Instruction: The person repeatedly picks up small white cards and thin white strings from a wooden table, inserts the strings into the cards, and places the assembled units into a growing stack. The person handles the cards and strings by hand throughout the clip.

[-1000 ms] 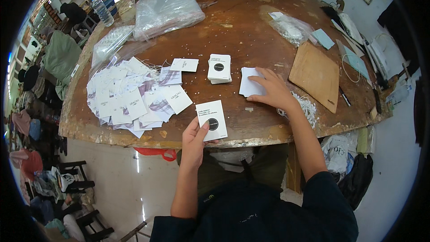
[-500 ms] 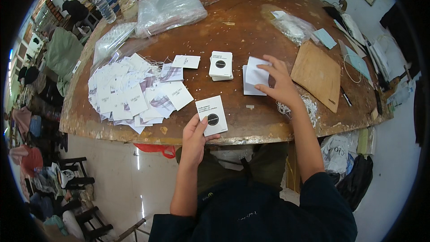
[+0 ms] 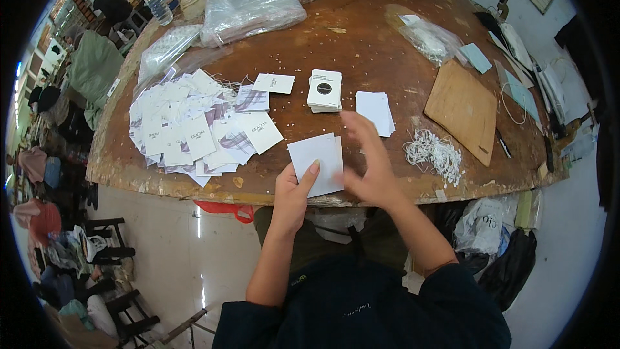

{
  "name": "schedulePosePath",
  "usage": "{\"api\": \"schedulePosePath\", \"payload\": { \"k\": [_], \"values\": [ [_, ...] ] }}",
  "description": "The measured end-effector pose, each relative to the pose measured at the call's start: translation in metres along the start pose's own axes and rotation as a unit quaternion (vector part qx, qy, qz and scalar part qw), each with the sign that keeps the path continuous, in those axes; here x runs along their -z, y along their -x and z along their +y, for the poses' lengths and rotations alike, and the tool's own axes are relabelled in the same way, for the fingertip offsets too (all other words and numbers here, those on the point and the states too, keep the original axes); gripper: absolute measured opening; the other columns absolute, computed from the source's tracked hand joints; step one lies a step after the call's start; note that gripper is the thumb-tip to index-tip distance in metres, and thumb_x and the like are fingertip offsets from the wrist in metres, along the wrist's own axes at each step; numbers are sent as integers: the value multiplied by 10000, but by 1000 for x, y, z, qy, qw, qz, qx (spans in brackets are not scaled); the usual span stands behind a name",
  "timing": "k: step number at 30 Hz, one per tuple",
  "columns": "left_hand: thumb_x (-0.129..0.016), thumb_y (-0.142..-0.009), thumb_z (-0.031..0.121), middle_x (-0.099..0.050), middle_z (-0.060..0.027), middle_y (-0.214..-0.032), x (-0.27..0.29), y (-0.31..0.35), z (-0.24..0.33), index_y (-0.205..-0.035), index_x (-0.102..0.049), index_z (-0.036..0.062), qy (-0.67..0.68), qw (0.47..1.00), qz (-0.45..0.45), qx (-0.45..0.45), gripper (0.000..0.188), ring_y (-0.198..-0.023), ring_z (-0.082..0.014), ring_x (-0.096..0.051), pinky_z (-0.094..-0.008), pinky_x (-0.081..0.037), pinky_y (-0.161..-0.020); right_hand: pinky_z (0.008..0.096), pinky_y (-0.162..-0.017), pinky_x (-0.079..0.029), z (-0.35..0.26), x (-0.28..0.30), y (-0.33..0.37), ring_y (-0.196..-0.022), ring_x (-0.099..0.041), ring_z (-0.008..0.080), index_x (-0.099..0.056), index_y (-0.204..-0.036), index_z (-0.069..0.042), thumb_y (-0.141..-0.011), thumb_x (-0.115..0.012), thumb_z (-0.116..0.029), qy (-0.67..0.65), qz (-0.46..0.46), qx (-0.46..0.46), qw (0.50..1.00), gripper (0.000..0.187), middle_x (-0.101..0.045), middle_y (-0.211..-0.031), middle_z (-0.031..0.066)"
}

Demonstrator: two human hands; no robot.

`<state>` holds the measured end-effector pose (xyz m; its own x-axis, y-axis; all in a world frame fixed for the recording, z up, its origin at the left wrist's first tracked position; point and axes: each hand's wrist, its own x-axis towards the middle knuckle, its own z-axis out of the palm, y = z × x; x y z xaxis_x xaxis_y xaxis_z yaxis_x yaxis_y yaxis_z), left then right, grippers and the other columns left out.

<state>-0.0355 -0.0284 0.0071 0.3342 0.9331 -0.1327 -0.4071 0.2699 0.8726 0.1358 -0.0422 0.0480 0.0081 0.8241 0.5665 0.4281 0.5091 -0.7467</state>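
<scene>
My left hand [image 3: 294,195] grips two white cards [image 3: 314,152] at the table's front edge, thumb flat on the blank upper one. A strip of the lower card shows at the right side. My right hand [image 3: 371,167] is beside their right edge, fingers apart and slightly blurred, with nothing seen in it. Beyond it lies a stack of blank white cards [image 3: 374,113]. A stack of cards with a black round mark [image 3: 325,90] sits farther back. To the left spreads a heap of white printed tags [image 3: 194,132] with strings.
White string loops [image 3: 434,155] lie in a tangle to the right, near a wooden board [image 3: 462,113]. Clear plastic bags [image 3: 252,13] and a water bottle [image 3: 156,5] are at the back left. A plastic packet [image 3: 426,42] rests at the back right.
My right hand has moved left from the blank stack to the cards in my left hand. A blank card now covers the printed one there.
</scene>
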Motion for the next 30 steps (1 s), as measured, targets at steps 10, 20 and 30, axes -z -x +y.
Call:
{"api": "schedulePosePath", "payload": {
  "k": [10,20,30],
  "values": [
    [-491,-1038,205,-637,-78,-1137,-6,1,-1,-1286,-513,-17,44,999,-17,2,333,-976,-119,-645,-282,-554,-804,197,-494,-403,11,-18,14,-574,-494,22,-625,-998,-5,-1016,-547,-195,-305,75,-309,898,206,-573,-726,-29],
    [-460,-1055,230,-630,-63,-1122,-10,3,-4,-1292,-508,-21,22,999,9,-41,349,-971,-86,-614,-244,-511,-804,198,-631,-428,5,-26,17,-711,-508,27,-614,-979,-1,-1015,-539,-167,-295,164,-308,889,185,-581,-816,-34],
    [-461,-1055,222,-628,-57,-1107,-9,2,-9,-1266,-525,-31,3,997,28,-67,336,-956,-75,-582,-242,-476,-834,214,-705,-445,7,-31,17,-792,-528,39,-617,-992,3,-1006,-548,-139,-315,179,-290,886,159,-606,-877,-15]
  ]
}}
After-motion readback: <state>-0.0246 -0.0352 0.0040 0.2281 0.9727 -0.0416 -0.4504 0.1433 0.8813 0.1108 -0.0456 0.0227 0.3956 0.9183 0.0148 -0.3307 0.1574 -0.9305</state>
